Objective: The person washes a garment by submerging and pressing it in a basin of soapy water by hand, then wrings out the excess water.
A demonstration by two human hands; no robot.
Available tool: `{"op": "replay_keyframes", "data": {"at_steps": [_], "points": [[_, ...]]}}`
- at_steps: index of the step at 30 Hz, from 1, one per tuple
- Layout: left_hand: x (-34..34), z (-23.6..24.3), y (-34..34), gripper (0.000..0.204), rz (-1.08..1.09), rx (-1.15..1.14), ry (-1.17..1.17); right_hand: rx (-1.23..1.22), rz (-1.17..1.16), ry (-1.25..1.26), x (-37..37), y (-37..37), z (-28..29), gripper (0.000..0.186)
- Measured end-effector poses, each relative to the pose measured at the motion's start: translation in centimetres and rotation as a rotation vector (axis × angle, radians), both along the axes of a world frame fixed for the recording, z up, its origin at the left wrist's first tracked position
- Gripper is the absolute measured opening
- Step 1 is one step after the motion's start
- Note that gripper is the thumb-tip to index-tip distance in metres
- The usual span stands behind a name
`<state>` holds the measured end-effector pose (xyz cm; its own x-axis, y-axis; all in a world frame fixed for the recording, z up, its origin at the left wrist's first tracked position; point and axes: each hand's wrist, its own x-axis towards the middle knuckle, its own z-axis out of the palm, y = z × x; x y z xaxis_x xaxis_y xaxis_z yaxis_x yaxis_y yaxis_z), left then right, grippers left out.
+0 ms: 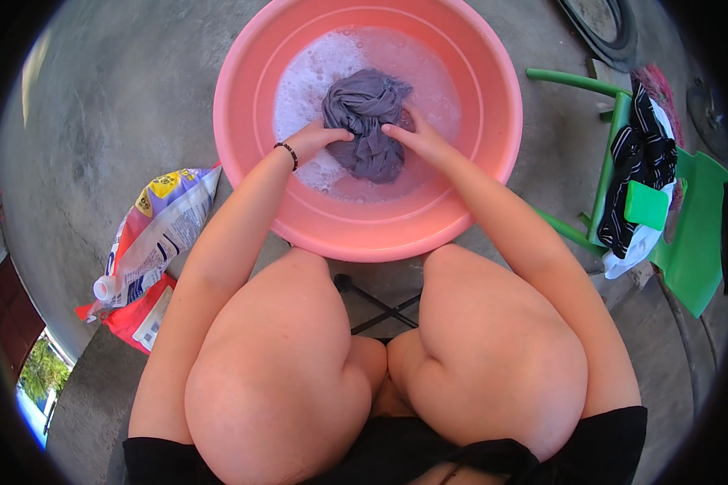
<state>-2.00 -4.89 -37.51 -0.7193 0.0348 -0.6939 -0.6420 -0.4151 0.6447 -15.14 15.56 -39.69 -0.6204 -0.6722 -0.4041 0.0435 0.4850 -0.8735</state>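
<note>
Grey garment (366,121), twisted and sodden, lying in suds inside the pink basin (493,153); left hand (315,139) and right hand (416,137) press its flanks, fingers closed on cloth. Likely limp, water-heavy, soap-slick; best taken at the bunched knot

Smooth pink plastic basin (493,153), wet grey cloth (366,121), rough concrete floor (121,105)

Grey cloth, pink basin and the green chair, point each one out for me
grey cloth (366,121): head view, on its twisted, bunched middle.
pink basin (380,234): head view, on the near rim.
green chair (692,259): head view, on the bare seat edge.
</note>
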Motion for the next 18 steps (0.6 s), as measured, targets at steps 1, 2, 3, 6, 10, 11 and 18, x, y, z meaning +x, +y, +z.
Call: {"op": "replay_keyframes", "data": {"at_steps": [1, 2, 3, 6, 10, 11, 18], "points": [[0.6, -0.5, 0.0, 0.061, -0.057, -0.019, -0.021, -0.126, -0.134, -0.016, 0.4, -0.5, 0.1, 0.054], [1.3, -1.0, -0.2, 0.058, -0.110, -0.039, -0.046, -0.131, -0.130, -0.024, 0.5, -0.9, 0.6, 0.054], [1.8, -1.2, -0.3, 0.056, -0.163, -0.060, -0.070, -0.118, -0.066, -0.206, 0.3, -1.2, 1.2, 0.052], [0.7, -1.7, 0.7, 0.045, -0.295, -0.077, -0.136, -0.049, -0.043, -0.388, -1.9, 0.1, 0.1, 0.048], [0.8, -1.1, 0.2, 0.034, -0.237, -0.157, -0.211, 0.044, -0.270, -0.289, -2.2, -0.4, 1.0, 0.036], [0.3, -0.9, 0.3, 0.029, -0.022, -0.135, -0.161, 0.049, -0.316, -0.289, -3.0, -0.3, 1.9, 0.027], [-0.1, 0.8, -2.6, 0.031, 0.264, -0.201, 0.025, -0.170, -0.327, -0.343, -6.4, -1.3, 6.7, 0.023]]}}
